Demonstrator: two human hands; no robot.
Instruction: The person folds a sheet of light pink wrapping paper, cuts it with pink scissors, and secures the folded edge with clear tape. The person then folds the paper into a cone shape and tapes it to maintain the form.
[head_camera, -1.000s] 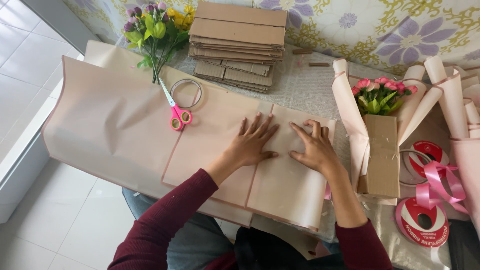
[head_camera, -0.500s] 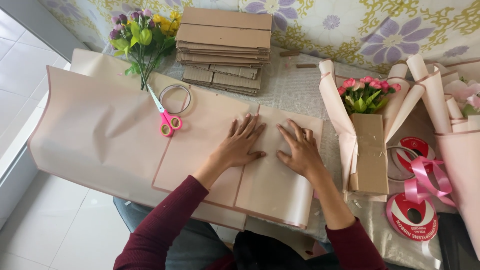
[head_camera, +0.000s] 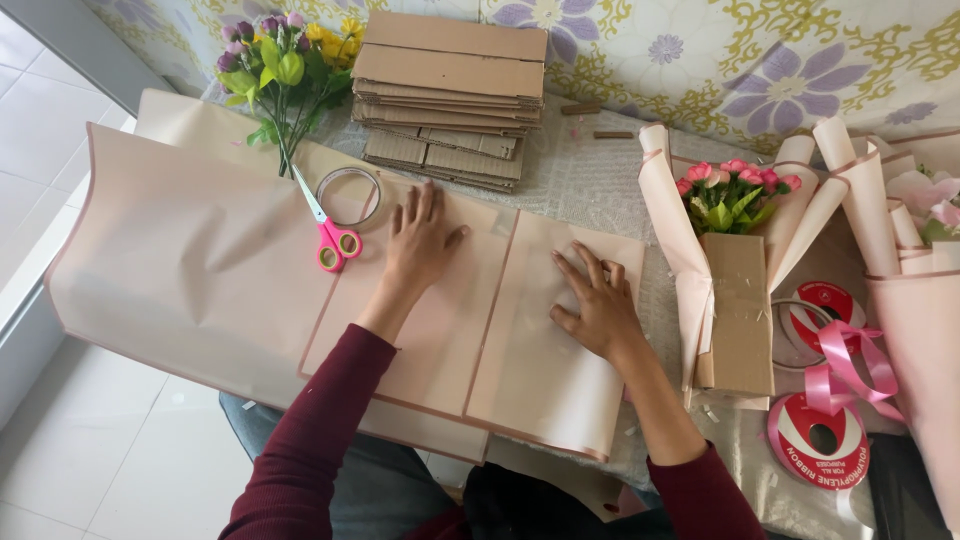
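Folded pink wrapping sheet (head_camera: 545, 340) flat at the worktop's (head_camera: 590, 170) near edge, overlapping a larger pink sheet (head_camera: 190, 270) to the left. Pressed by left hand (head_camera: 418, 245) and right hand (head_camera: 597, 305), both open-palmed, fingers spread, gripping nothing. Pink-handled scissors (head_camera: 328, 228) and tape ring (head_camera: 349, 195) just beyond the left hand; cardboard stack (head_camera: 450, 85) behind, wrapped bouquet (head_camera: 725, 270) and ribbon spools (head_camera: 820, 440) to the right.

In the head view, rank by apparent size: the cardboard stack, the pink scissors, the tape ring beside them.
1. Cardboard stack, clearly largest.
2. Pink scissors.
3. Tape ring, close to the scissors in size, so that order is unsure.
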